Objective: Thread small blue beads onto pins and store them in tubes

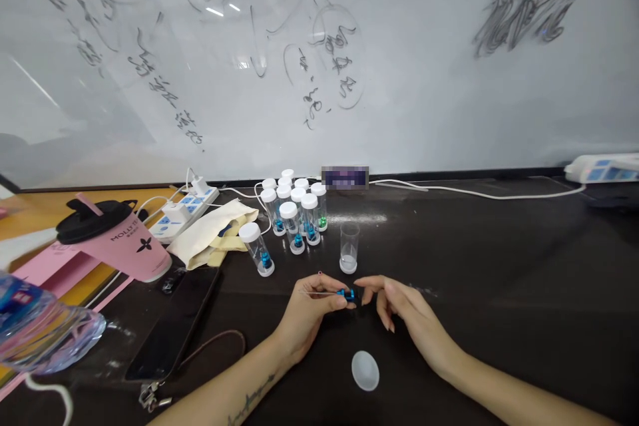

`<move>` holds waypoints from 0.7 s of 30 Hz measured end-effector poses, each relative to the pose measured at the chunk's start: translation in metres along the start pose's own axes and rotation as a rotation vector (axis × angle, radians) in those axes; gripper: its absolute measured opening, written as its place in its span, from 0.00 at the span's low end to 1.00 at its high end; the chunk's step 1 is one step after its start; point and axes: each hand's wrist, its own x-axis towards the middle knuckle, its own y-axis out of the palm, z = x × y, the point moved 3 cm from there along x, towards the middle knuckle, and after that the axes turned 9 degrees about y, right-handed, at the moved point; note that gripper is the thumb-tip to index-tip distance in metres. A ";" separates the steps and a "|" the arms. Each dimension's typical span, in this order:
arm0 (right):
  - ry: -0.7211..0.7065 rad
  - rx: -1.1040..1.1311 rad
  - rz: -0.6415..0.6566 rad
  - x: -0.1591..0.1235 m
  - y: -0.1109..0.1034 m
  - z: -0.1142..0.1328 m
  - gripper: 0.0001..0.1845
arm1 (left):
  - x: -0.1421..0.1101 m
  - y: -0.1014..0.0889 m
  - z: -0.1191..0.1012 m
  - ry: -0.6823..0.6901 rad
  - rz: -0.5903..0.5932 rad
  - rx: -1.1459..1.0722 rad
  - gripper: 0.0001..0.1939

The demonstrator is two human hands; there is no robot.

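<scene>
My left hand (309, 309) is closed in a pinch on a thin needle-like tool with a pink tip, and a small blue bead piece (345, 293) sits at its fingertips. My right hand (394, 306) pinches the same blue piece from the other side, its other fingers curled down to the dark table (499, 266). Just beyond the hands stands an open clear vial (349, 247). Its white cap (365, 370) lies on the table between my forearms.
A cluster of white-capped vials (294, 210) with blue and green contents stands behind. To the left are a pink lidded cup (120, 239), a beige pouch (214, 233), a dark phone (174, 323), a water bottle (40, 329) and a power strip (184, 210). A whiteboard rises behind.
</scene>
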 end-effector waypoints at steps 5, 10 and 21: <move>-0.006 -0.002 0.017 0.000 0.001 0.000 0.25 | 0.000 0.001 0.000 0.004 0.006 0.006 0.11; -0.011 0.009 0.027 0.000 0.000 -0.003 0.24 | 0.000 0.000 0.000 0.013 -0.001 0.002 0.10; -0.002 0.002 0.033 -0.001 0.001 -0.001 0.24 | 0.000 0.001 0.000 0.036 0.013 -0.008 0.09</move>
